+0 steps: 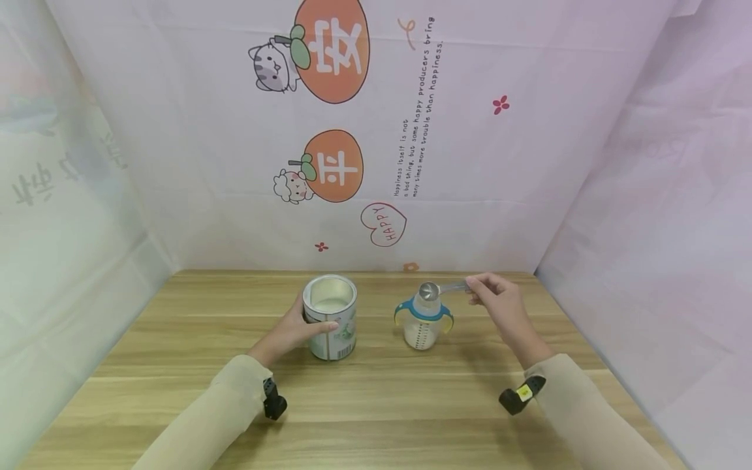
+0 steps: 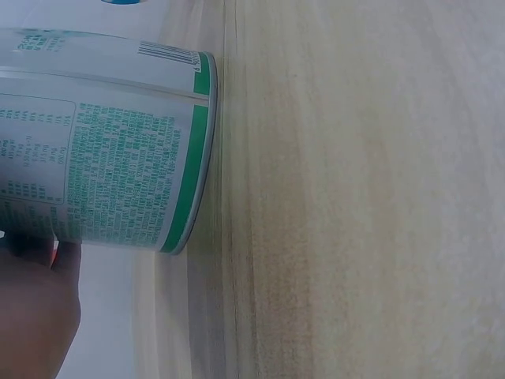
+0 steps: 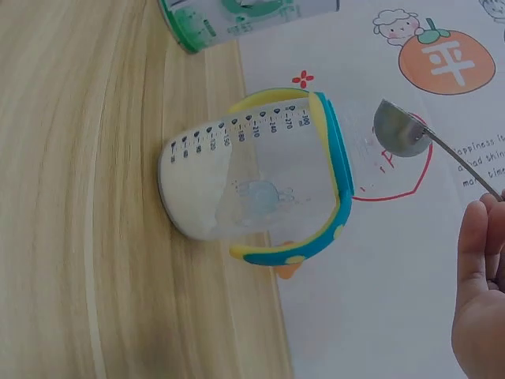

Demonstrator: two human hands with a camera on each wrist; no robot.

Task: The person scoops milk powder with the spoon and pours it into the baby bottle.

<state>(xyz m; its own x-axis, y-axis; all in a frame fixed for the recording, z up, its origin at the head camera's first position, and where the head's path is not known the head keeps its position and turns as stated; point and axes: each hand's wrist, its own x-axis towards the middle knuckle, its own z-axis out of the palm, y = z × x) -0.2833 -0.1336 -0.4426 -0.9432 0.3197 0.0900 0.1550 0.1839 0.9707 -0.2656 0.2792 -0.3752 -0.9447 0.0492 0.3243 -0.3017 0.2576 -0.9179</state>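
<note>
My left hand [image 1: 299, 331] grips a milk powder can [image 1: 341, 339] from its left side, thumb across the front. The can stands lidless on the table with pale powder inside; its green-printed label [image 2: 122, 170] fills part of the left wrist view. To its right a baby bottle [image 1: 420, 336] stands upright without a cap, with a blue and yellow handle ring [image 3: 341, 150] and whitish contents low inside. Between its fingertips my right hand [image 1: 499, 303] pinches the handle of a metal measuring spoon [image 3: 401, 130]. The spoon's shiny bowl is right above the bottle's mouth; no powder shows in it.
The wood-grain table [image 1: 376, 411] runs back to a white printed cloth [image 1: 458, 215] hanging behind it. Similar cloths hang at the left [image 1: 76, 215] and right [image 1: 664, 241]. Black wrist cameras sit on both wrists, over beige sleeves [image 1: 205, 411].
</note>
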